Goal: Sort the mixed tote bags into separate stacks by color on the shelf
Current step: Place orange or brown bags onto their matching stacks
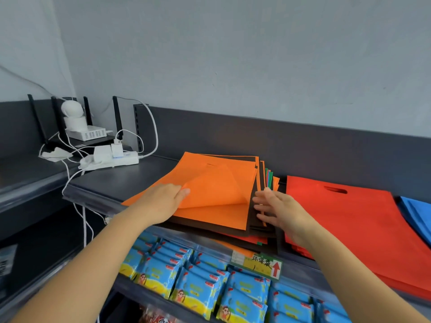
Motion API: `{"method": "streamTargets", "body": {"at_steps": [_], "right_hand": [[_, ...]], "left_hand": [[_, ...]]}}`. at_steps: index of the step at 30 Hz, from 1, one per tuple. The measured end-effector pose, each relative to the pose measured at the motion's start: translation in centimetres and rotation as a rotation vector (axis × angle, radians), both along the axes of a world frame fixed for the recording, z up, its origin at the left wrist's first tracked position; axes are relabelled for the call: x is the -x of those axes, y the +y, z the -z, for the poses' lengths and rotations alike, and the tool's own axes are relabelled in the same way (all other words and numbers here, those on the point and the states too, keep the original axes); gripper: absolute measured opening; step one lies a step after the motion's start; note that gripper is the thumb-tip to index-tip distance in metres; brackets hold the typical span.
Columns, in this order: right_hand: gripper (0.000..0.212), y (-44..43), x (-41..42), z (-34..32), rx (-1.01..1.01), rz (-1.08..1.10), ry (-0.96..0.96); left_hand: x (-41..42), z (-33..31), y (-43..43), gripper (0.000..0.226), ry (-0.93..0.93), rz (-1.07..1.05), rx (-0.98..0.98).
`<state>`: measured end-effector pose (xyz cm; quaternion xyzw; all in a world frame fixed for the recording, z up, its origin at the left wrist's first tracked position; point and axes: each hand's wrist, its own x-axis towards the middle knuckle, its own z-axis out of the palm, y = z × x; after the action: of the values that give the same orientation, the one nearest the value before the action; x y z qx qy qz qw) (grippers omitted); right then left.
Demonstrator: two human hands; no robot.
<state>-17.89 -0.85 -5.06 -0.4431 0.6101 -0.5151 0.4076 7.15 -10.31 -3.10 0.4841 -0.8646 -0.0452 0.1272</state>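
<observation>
Left hand [163, 201] pinches orange bag [219, 180], label [257, 264] 环保袋

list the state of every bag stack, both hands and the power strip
top orange bag: on the mixed pile, one layer lifted into a flap
mixed pile: unsorted, edges fanned out
red stack: flat, right of the pile
blue bags: flat, cut off by the frame
left hand: fingers at the flap's edge, grip unclear
right hand: open, fingers spread at the pile's edge
power strip: adapters plugged in

Tote pile [217, 194] on shelf [121, 178], above packets [198, 287]
</observation>
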Motion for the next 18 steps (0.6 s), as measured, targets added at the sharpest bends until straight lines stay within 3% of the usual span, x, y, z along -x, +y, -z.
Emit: {"method": "streamTargets", "body": {"at_steps": [2, 6, 9, 12, 16, 18], "right_hand": [[0.030, 0.4, 0.4, -0.1, 0.024, -0.017, 0.071], [0.046, 1.3, 0.2, -0.4, 0.012, -0.224, 0.652], [0.036, 1.4, -0.6, -0.2, 0.111, -0.239, 0.907], [0.011, 1.2, -0.9, 0.2, 0.259, -0.208, 0.925], [0.006, 0.6, -1.5, -0.2, 0.382, 0.029, 0.762], [0.006, -0.1, -2.1, -0.9, 0.465, 0.141, 0.803]], "left_hand": [[0.3, 0.1, -0.2, 0.045, 0.037, -0.058, 0.015], [0.6, 0.5, -0.1, 0.045, 0.099, -0.124, 0.056], [0.7, 0.9, 0.1, 0.045, 0.137, -0.143, 0.075], [0.5, 1.0, -0.2, 0.044, 0.213, -0.171, 0.041], [0.4, 1.0, -0.2, 0.044, 0.213, -0.169, 0.033], [0.4, 0.9, 0.2, 0.045, 0.193, -0.119, 0.048]]}}
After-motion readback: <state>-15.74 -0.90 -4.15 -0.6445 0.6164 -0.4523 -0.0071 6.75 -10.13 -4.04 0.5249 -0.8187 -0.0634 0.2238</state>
